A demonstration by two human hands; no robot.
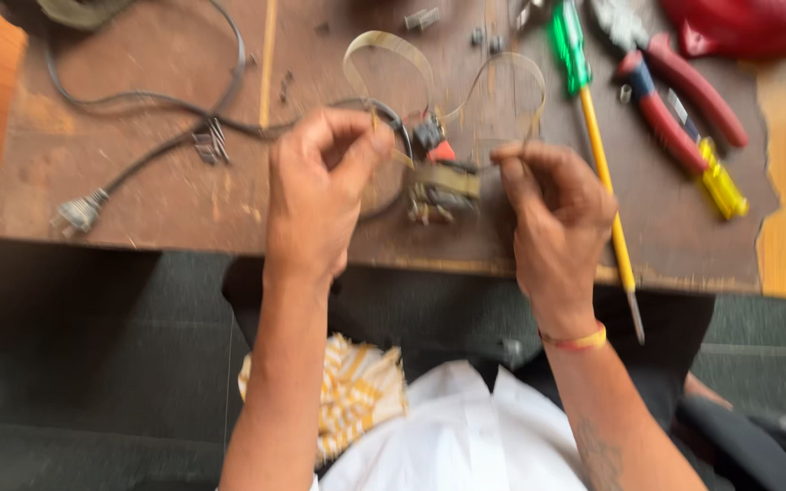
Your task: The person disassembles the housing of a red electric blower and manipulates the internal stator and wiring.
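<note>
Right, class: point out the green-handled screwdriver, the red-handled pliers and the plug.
green-handled screwdriver (569, 47), head view, on its green handle.
red-handled pliers (668, 116), head view, on one red grip.
plug (77, 214), head view, on its body.

red plastic bag (752, 25), top right corner

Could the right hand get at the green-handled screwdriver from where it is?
Probably yes: the green-handled screwdriver lies uncovered on the table beside the right hand, though that hand is pinching something thin.

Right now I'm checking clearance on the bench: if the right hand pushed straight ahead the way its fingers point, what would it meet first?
Probably the thin curled strip pinched at the right hand's fingertips; past it, small metal bits. Blur makes depth uncertain.
</note>
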